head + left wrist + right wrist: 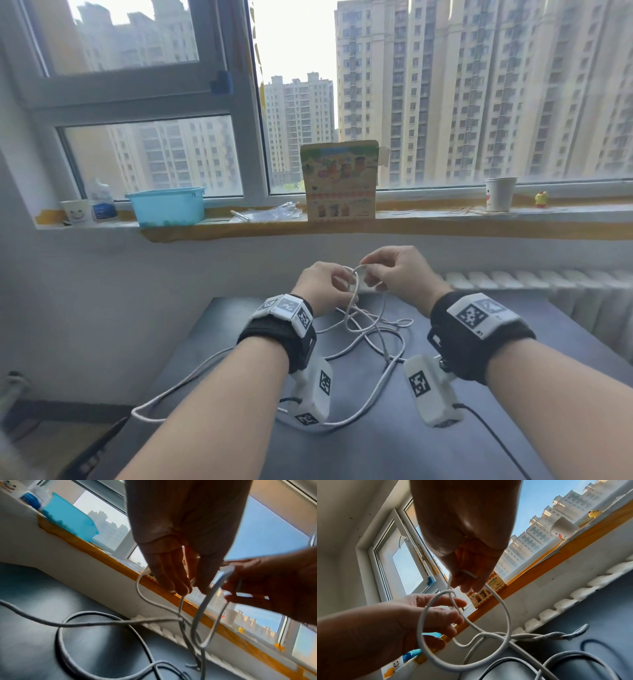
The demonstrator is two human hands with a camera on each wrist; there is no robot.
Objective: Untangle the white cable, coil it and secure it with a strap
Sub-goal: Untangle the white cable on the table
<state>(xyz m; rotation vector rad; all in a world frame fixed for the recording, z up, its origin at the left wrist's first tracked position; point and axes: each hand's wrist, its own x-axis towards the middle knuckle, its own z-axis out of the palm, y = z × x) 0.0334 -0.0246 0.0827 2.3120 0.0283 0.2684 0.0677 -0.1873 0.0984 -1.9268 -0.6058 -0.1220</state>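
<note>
The white cable (371,330) lies in tangled loops on the dark table (376,452), and one strand trails off the left edge. Both hands hold its top part up above the far side of the table. My left hand (344,286) pinches a strand between thumb and fingers (180,586), and the cable (180,607) hangs down from there. My right hand (365,274) pinches a bend of the cable (469,574) just right of the left hand. A round loop (426,615) hangs from it in front of the left hand (436,616). A twisted stretch (544,636) runs off to the right.
The window sill behind holds a blue tub (168,205), a colourful carton (339,181), paper cups (498,193), a bottle (102,202) and a yellow toy (541,199). A white radiator (548,284) stands at the right. Black camera leads (496,442) cross the near table.
</note>
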